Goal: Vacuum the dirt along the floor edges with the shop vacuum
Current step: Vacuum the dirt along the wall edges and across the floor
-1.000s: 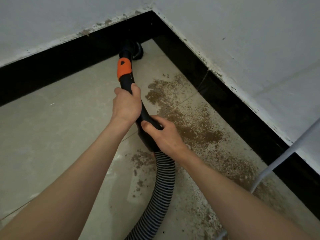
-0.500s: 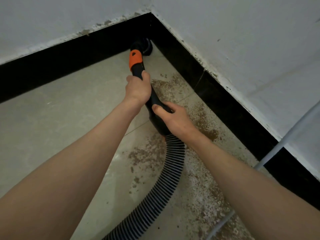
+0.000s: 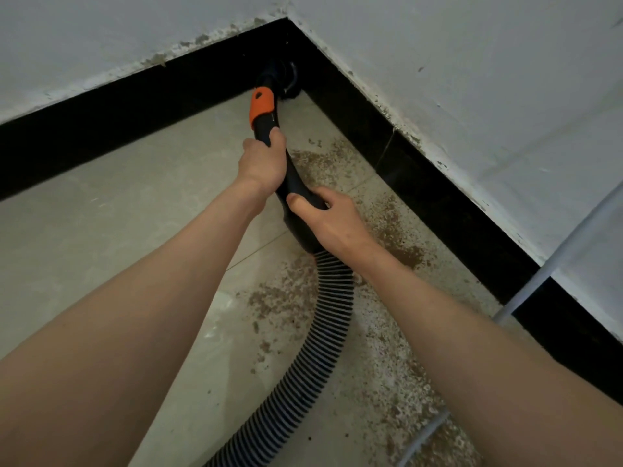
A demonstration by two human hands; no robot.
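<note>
Both hands grasp the black vacuum wand (image 3: 292,183): the left hand (image 3: 262,162) is wrapped round it just behind the orange collar (image 3: 261,107), the right hand (image 3: 332,221) curls round the wider end, where the ribbed hose (image 3: 313,338) joins and trails back beneath the right forearm. Beyond the left hand, the nozzle (image 3: 281,79) sits in the corner against the black baseboard (image 3: 438,197). Brown dirt (image 3: 392,230) lies on the floor (image 3: 118,230) right of both hands, along the baseboard.
</note>
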